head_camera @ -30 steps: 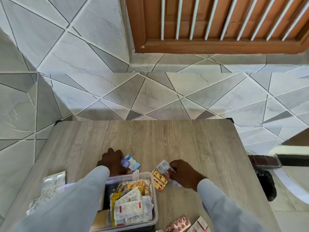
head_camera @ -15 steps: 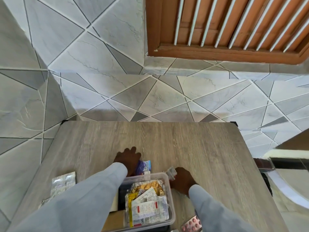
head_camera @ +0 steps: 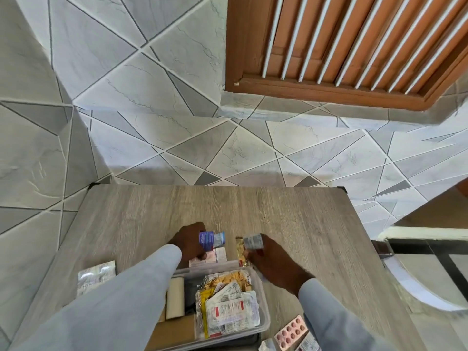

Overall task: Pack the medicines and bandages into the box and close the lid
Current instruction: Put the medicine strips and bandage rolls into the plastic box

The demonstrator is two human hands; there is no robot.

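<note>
1. I see the wooden table (head_camera: 253,211) carrying everything, its far half bare.
2. The clear box (head_camera: 263,317) sits at the near edge, lid off and out of my view. It already holds a heap of blister strips (head_camera: 231,310) on its right side and a bandage roll (head_camera: 175,298) on its left, so I judge packing well along.
3. My left hand (head_camera: 190,240), just beyond the box's far rim, pinches a blue sachet (head_camera: 211,239).
4. My right hand (head_camera: 272,262), by the box's far right corner, pinches a silver strip (head_camera: 253,240) together with a gold one (head_camera: 241,250).
5. Left to pack: a silver packet (head_camera: 96,274) near the left edge and a pink pill strip (head_camera: 291,331) at the near edge; then the lid.
</note>
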